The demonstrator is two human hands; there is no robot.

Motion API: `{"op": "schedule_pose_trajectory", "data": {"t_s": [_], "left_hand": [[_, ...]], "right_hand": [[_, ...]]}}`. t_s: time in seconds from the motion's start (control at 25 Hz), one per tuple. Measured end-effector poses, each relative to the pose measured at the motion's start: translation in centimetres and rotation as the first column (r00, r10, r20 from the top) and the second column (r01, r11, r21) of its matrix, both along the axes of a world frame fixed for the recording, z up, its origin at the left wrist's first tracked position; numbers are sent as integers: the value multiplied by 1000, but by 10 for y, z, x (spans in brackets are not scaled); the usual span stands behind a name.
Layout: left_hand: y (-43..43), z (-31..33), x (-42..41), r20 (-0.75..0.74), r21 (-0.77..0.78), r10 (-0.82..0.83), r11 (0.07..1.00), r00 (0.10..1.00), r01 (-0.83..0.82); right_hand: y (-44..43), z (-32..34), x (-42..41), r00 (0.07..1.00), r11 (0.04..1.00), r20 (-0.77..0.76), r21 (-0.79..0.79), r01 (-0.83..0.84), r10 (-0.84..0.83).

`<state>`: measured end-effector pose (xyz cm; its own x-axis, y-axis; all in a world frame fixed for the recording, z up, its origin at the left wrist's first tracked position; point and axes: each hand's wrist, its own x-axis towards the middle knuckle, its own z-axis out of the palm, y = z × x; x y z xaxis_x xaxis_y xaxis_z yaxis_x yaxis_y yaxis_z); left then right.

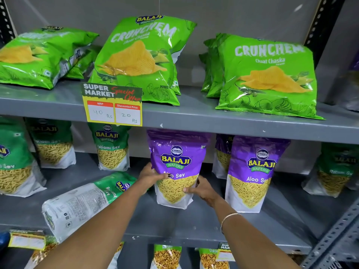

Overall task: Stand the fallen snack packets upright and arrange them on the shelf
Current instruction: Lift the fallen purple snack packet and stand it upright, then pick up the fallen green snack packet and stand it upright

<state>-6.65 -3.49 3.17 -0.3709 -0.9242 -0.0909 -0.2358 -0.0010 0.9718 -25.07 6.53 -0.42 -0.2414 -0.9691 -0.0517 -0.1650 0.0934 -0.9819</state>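
A purple Aloo Sev packet (177, 152) stands upright on the middle shelf (174, 224). My left hand (150, 176) grips its left side and my right hand (202, 190) grips its lower right edge. To the left, a green-and-white sev packet (83, 202) lies fallen on its back, its top pointing right, partly under my left forearm. A second purple Aloo Sev packet (252, 171) stands upright to the right, with another purple one (222, 152) behind it.
Green Ratlami Sev packets (112, 146) stand at the back left and one at the far right (334, 169). On the upper shelf, green Crunchem bags (270, 74) stand right and centre; others lie flat at left (35, 55). A yellow price tag (112, 105) hangs from the shelf edge.
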Motion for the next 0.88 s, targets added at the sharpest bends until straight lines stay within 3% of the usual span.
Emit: {"op": "schedule_pose_trajectory", "data": {"t_s": [0.12,0.2,0.28,0.36,0.44,0.52,0.6,0.68,0.8,0.88], "left_hand": [[7,2,4,36,14,-16,1000,999,15],[9,5,15,106,17,-42,999,993,41],[7,9,35,229,-13,-52,998,972,57],[-1,12,65,342,-41,-20,998,939,36],[-18,11,109,509,-88,45,996,859,0],[-40,6,155,611,-114,80,993,788,-12],[-59,-3,197,632,-65,60,998,773,-25],[-75,-11,229,603,20,-4,1000,798,-10],[-95,-23,257,410,155,-122,986,904,62],[-97,-24,262,250,207,-205,966,946,155]], "right_hand": [[-4,2,-1,999,1000,-41,29,13,-11],[-5,7,-3,986,978,-162,206,-15,49],[-3,19,-1,945,838,-269,546,-9,186],[-2,30,5,931,628,-182,775,-63,318],[-9,37,20,922,448,-22,879,-167,387],[-24,33,48,902,372,80,893,-253,423],[-44,21,94,912,425,121,855,-295,391],[-64,1,142,954,587,155,759,-281,256],[-77,-25,211,964,769,261,625,-135,-43],[-81,-31,244,893,840,367,543,22,-261]]}}
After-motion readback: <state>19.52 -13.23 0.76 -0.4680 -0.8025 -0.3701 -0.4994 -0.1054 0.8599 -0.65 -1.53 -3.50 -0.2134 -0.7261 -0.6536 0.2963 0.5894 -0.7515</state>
